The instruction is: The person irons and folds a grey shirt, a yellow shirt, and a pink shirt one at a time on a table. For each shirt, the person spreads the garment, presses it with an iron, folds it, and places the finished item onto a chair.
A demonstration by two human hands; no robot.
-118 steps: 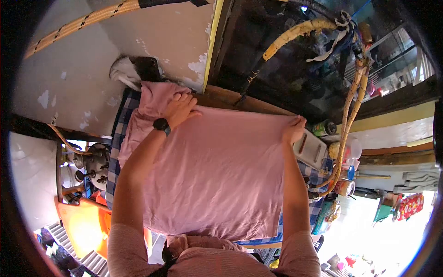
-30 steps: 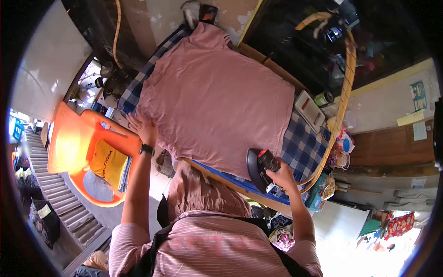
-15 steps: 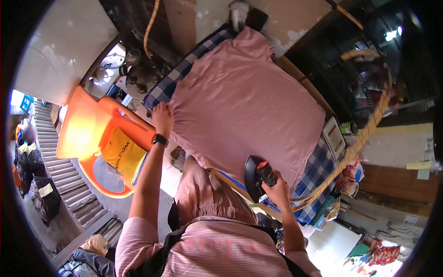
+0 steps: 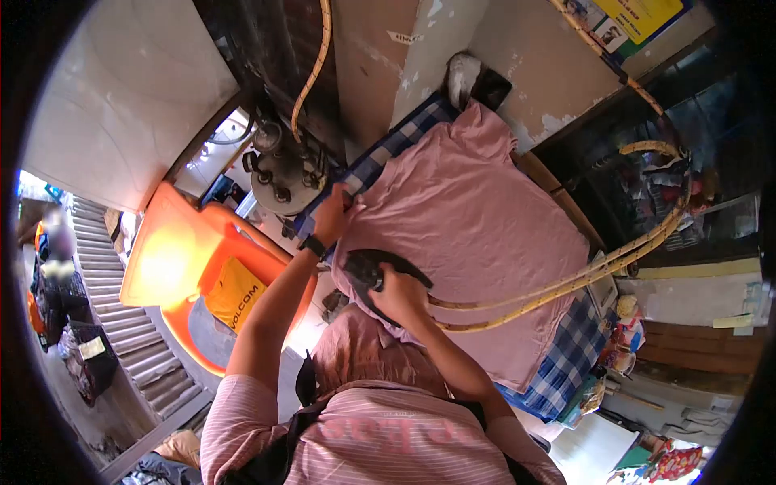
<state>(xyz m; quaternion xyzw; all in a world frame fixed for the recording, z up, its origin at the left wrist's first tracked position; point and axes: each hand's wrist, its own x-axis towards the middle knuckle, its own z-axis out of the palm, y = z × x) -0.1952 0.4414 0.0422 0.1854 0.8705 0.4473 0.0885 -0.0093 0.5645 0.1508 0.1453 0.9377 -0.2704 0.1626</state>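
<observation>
A pink T-shirt point(image 4: 477, 218) lies spread over a blue-and-white checked cloth point(image 4: 558, 347) on the ironing table. In my right hand point(image 4: 398, 295) is the handle of a dark iron point(image 4: 364, 271), which rests on the shirt's near left part. A yellowish wrapped hose point(image 4: 550, 284) runs from the iron to the right across the shirt. My left hand point(image 4: 330, 217), with a dark watch at the wrist, is closed at the shirt's left edge and appears to pinch the fabric there.
An orange plastic chair point(image 4: 162, 259) holding a yellow VOLCOM packet point(image 4: 234, 295) stands to the left. Behind it is a round metal tank with valves point(image 4: 279, 190). A dark glossy panel point(image 4: 711, 210) is at the right. Another person point(image 4: 58, 242) shows at the far left.
My right hand has carried the iron leftward, from the shirt's near edge to its left part, drawing the hose across. My left hand has shifted up along the left edge. The view has turned slightly.
</observation>
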